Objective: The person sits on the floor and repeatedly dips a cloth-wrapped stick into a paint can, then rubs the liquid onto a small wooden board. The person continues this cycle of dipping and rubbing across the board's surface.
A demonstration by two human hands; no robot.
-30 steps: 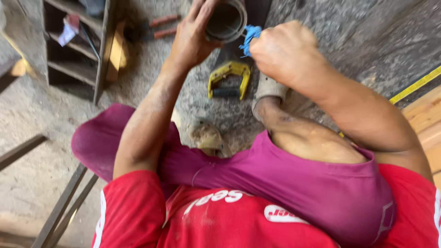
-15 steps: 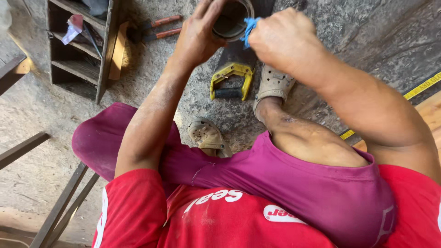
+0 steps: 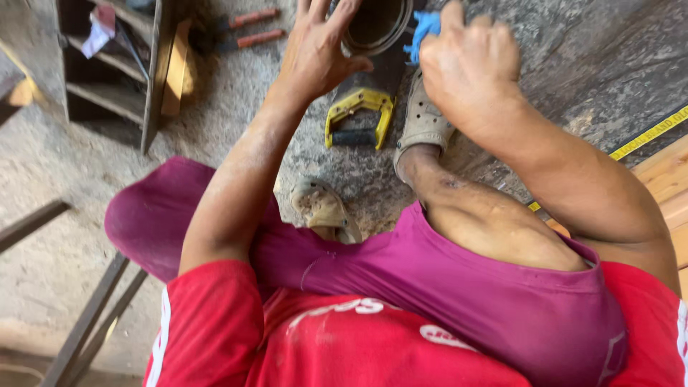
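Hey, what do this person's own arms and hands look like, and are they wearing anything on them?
Both arms are bare below short red sleeves, dusted with pale grime. The left hand and right hand wear no gloves, rings or watch that can be seen.

We're down at ground level in a rough workshop, or perhaps a building site; the floor [image 3: 50,165] is bare, dusty concrete, gritty and stained; a dark wooden shelf unit [image 3: 107,79] stands at upper left, scraps and paper stuffed in its compartments; a yellow-framed hand tool [image 3: 358,118] lies on the ground beside a dusty sandal [image 3: 423,118]; two reddish bars [image 3: 251,29] rest in the dirt near the shelves; a yellow tape measure [image 3: 648,136] runs along pale timber boards [image 3: 666,179] at right; metal frame legs [image 3: 79,315] slant across lower left.
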